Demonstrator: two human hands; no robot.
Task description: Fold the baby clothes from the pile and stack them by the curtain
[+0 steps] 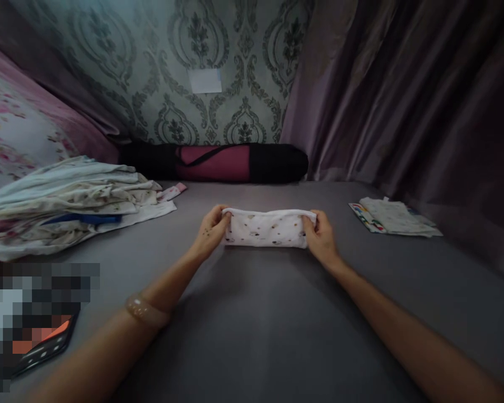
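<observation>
A white cloth (266, 228) with small dark and brown prints, folded into a long band, hangs between my two hands just above the grey sheet (256, 313). My left hand (213, 226) pinches its upper left corner, thumb in front. At the upper right corner, my right hand (320, 235) grips it the same way. Both hands are closed on the cloth, and its top edge is stretched nearly straight. A pale bangle sits on my left forearm. What the cloth is exactly cannot be made out.
On the left lies a loose heap of clothes (79, 190). A small flat cloth pile (399, 217) rests on a colourful board at right. Along the wall lies a black and maroon long bag (214, 162). A partly pixelated device (46, 352) is at lower left. Curtains (361, 95) hang at right.
</observation>
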